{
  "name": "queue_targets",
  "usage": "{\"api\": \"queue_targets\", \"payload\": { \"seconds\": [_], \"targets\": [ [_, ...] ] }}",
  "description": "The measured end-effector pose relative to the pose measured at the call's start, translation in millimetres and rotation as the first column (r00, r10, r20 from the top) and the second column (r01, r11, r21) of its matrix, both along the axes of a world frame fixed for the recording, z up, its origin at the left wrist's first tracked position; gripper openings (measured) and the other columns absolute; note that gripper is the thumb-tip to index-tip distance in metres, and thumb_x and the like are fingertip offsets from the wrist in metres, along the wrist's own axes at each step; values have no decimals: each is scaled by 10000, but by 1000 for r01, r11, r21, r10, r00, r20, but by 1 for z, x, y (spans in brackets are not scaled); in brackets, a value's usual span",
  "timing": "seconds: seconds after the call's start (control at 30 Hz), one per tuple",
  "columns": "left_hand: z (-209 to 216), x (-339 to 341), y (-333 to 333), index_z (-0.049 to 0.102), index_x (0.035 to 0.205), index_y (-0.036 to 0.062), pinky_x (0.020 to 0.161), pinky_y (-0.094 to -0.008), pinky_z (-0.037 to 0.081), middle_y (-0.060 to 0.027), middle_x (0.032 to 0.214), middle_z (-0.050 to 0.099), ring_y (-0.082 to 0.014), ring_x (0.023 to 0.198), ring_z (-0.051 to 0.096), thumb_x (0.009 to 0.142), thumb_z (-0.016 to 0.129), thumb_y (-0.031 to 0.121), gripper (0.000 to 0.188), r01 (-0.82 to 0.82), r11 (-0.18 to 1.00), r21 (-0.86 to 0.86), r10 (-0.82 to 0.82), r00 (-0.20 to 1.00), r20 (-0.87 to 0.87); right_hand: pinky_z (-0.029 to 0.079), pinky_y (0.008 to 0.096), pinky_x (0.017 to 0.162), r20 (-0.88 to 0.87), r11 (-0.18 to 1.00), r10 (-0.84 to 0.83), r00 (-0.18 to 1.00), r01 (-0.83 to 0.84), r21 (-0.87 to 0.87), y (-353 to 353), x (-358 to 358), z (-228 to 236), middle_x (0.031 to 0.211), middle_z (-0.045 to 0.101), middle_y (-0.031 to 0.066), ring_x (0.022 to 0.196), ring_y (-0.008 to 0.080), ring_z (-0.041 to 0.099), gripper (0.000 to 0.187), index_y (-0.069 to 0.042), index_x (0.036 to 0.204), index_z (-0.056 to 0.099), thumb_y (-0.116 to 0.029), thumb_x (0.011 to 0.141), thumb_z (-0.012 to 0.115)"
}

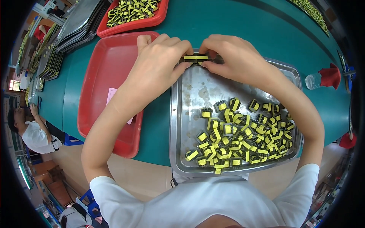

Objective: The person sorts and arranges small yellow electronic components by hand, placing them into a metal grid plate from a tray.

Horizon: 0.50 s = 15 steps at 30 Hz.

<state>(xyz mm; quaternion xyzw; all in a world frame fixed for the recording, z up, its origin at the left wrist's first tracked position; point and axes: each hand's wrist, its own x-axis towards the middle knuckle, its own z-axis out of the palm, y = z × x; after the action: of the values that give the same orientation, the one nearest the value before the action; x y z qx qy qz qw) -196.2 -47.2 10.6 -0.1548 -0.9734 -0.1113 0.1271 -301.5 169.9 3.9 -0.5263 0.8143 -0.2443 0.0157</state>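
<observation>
Over the far left corner of a steel tray (201,85), my left hand (156,59) and my right hand (237,59) meet with fingertips close together. A small yellow-and-black transformer (189,58) is pinched between my left thumb and fingers. Right beside it, a second transformer (202,57) of the same kind sits in my right thumb and fingers. The two stand end to end, their yellow tops in one line; fingers cover their outer ends. A loose heap of similar transformers (243,133) fills the near right part of the tray.
A shallow red tray (100,66) with a pink paper slip (111,95) lies to the left. Behind it stands a red bin (159,17) of transformers, beside stacked metal trays (81,22). A clear bottle (313,81) and red cloth (330,76) are right. A co-worker (36,133) sits far left.
</observation>
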Motion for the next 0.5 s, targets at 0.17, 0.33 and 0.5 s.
{"api": "queue_targets", "payload": {
  "seconds": [0.17, 0.33, 0.5],
  "targets": [
    [-4, -2, -6, 729, 1092, 119, 915, -460, 353, -31, 1028, 694, -246, 1042, 626, 916, 805, 166, 198, 14, 1000, -14, -15, 998, -63, 544, 452, 745, -17, 1000, 4, 1000, -4, 4, -1, -1, 2, 921, 690, 121, 861, 328, 687, 224, -28, 1056, 707, -145, 885, 790],
    [0, -1, -14, 737, 1163, 144, 953, -458, 346, -25, 1106, 683, -238, 1088, 613, 941, 785, 185, 231, -3, 1000, -17, 2, 999, -36, 548, 451, 751, -8, 1000, 23, 1000, -23, 1, 0, 2, 6, 937, 693, 119, 877, 324, 691, 228, -31, 1073, 710, -137, 888, 788],
    [-1, -2, -9, 737, 1160, 135, 956, -447, 345, -19, 1061, 680, -232, 1075, 616, 978, 757, 226, 204, 49, 998, -41, -49, 999, 15, 551, 452, 752, -27, 999, 38, 999, -38, -24, -3, -1, -1, 942, 694, 120, 881, 329, 693, 207, -34, 1077, 710, -122, 900, 773]
  ]
}}
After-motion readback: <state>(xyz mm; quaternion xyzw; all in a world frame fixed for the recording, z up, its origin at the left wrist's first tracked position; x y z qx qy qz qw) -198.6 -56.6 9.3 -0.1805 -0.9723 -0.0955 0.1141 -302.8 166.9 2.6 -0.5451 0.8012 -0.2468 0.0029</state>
